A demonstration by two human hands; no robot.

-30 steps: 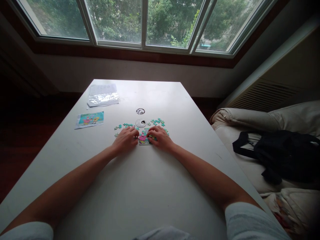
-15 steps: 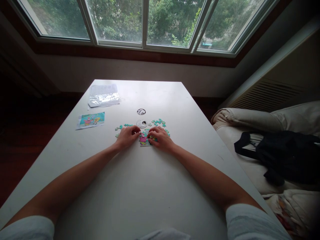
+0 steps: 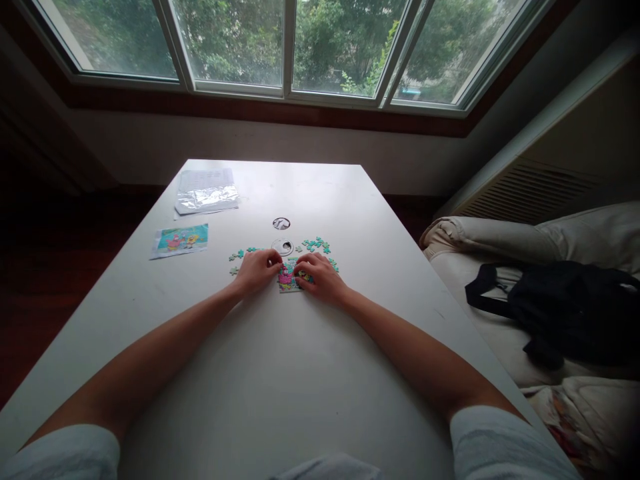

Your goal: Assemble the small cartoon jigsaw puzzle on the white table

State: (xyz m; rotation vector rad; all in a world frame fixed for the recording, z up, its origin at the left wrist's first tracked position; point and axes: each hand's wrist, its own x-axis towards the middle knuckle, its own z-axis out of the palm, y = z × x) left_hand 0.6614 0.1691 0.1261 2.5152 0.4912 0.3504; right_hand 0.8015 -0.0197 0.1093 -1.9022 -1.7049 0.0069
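A partly joined jigsaw puzzle [image 3: 287, 283] with pink, green and yellow parts lies flat on the white table. At its upper left edge my left hand [image 3: 256, 271] has thumb and index finger pinched together on a small jigsaw piece, mostly covered by the fingertips. My right hand [image 3: 323, 276] rests over the puzzle's right side, fingers curved and apart, hiding part of the picture. Loose green jigsaw pieces [image 3: 316, 245] are scattered behind the right hand, and more loose pieces [image 3: 241, 254] lie behind and left of my left hand.
Two round items, a ring-like disc [image 3: 281, 247] and a smaller disc [image 3: 281, 224], lie beyond the puzzle. A cartoon picture sheet [image 3: 180, 240] and a clear plastic sleeve with paper [image 3: 207, 191] are at the left. A dark garment or bag [image 3: 575, 313] lies on a pale sofa [image 3: 450, 267].
My left hand has shifted very slightly toward the puzzle, its fingertips still at the left edge. The right hand stays in place over the puzzle.
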